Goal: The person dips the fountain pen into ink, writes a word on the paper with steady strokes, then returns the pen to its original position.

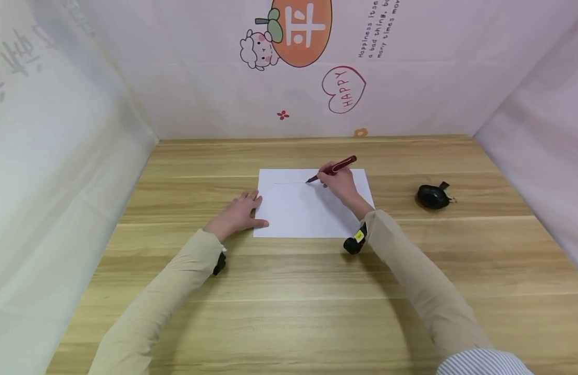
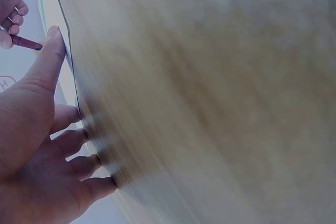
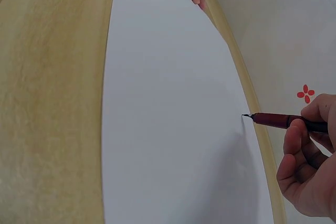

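Observation:
A white sheet of paper (image 1: 298,213) lies on the wooden table, with a faint thin line across its upper part. My right hand (image 1: 339,183) grips a dark red fountain pen (image 1: 343,163), its tip at the right end of that line. In the right wrist view the nib of the pen (image 3: 270,120) meets the paper (image 3: 168,103), and the fingers curl round the barrel. My left hand (image 1: 239,212) rests at the sheet's left edge with fingers spread and the thumb on the paper. The left wrist view shows this hand (image 2: 31,129) with its fingers extended.
To the right on the table (image 1: 279,312) lies a small black rounded object (image 1: 432,197) with a short tab. A white printed cloth (image 1: 214,99) hangs behind the table, and pale cloth walls (image 1: 59,156) stand at both sides.

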`<state>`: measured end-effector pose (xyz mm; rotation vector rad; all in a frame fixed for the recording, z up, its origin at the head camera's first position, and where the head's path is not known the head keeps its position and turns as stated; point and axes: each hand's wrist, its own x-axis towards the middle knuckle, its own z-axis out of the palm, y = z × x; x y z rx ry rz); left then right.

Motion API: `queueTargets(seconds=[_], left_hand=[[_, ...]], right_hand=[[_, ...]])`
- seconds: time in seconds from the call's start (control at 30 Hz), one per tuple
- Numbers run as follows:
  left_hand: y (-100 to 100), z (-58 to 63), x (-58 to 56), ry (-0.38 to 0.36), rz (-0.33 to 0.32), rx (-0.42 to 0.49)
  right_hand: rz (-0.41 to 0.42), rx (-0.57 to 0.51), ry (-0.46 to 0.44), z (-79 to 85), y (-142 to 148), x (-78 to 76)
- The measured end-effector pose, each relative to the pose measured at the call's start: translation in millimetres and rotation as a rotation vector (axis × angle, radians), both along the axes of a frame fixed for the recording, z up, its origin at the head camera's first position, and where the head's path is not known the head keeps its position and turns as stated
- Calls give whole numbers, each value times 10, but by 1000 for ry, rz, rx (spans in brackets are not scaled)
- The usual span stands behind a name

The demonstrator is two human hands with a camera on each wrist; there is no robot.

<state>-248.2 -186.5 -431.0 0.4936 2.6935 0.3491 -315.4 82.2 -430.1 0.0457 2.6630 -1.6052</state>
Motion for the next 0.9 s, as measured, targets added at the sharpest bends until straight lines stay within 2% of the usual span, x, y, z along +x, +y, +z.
queueTargets(seconds=[0.4,0.67,0.9], left_hand=[[6,33,16,3,-5,18],[-3,22,12,5,-19,24],[3,17,4,4,-17,24]], right_hand=[[-33,-34,13,14,158,41],[-37,-11,16,14,259,53],[-51,-35,2,1,349,61]])
